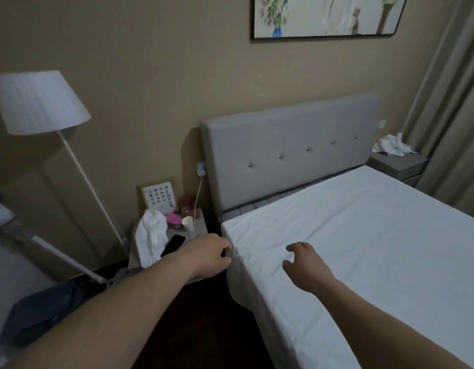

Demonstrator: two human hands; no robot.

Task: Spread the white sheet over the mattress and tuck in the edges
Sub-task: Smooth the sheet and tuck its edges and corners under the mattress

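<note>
Sheet (350,249) covers the mattress (250,207), long axis running lower right to upper centre of the frame. Left hand (206,255), nearer, pinches the hanging corner fold; right hand (306,265) hovers released above the top

Your two hands, left hand (208,255) and right hand (305,265); one white sheet (363,230); two nightstands (201,226) (398,163); one floor lamp (40,102); one wall painting (326,16).

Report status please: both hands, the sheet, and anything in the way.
Left hand pinches the sheet at the bed's near corner. Right hand open, over the sheet. Side edge hangs loose, untucked. Nightstand close beside the corner.
</note>
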